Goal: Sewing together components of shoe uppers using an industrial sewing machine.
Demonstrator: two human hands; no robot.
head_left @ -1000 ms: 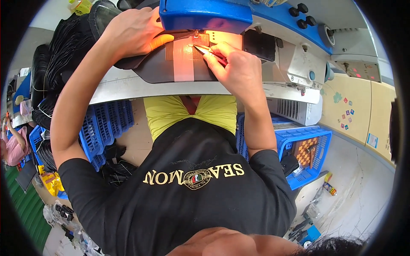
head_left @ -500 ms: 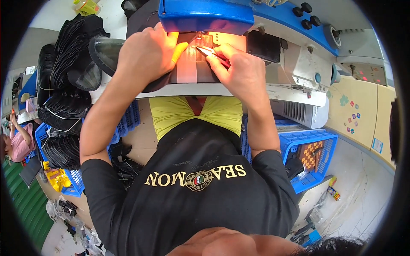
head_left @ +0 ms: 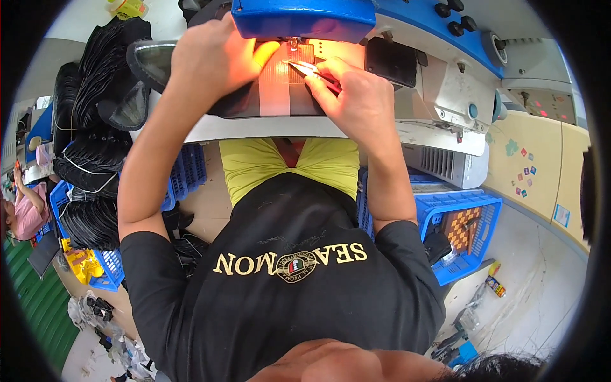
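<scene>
My right hand [head_left: 356, 95] grips slim pointed tweezers [head_left: 309, 69], tips at a lit strip below the blue sewing machine head [head_left: 304, 24]. A black sheet piece [head_left: 238, 102] lies on the machine bed beneath both hands. Across it runs a pale band [head_left: 275, 99], glowing orange under the lamp. My left hand [head_left: 213, 60] rests on the piece's left side, thumb stretched toward the band; its other fingertips are hidden behind the machine head. Beside my left wrist juts a dark curved piece with a grey mesh-like face [head_left: 154, 60].
Tied stacks of black pieces [head_left: 95, 156] rise at my left, near a blue crate [head_left: 111, 270]. A blue basket [head_left: 455, 210] stands at my right. The white table edge [head_left: 248, 129] crosses before my lap. At far left another person in pink [head_left: 30, 213] sits.
My left thumb has drawn back from beside the needle area, leaving more of the lit strip showing. My right hand keeps the tweezers almost in place. The whole view has shifted slightly.
</scene>
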